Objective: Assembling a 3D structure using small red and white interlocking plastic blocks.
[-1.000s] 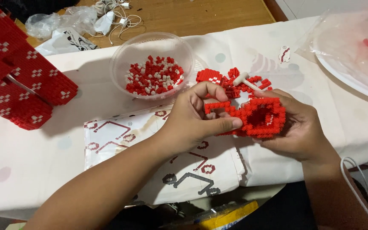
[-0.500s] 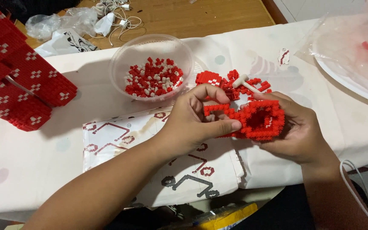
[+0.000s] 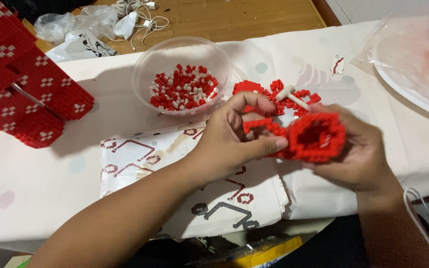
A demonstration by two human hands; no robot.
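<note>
At frame centre, your left hand pinches a thin red brick strip against the red brick ring, cupped just right by your right hand.

left hand: thumb and fingers pinching a thin red block strip against the ring
right hand: cupping a red ring-shaped block piece from the right
bowl: clear, far of the hands, filled with red and white blocks
instruction sheet: flat under the left wrist
large red build: far left, white dot patterns
loose red pieces: just beyond the hands
</note>
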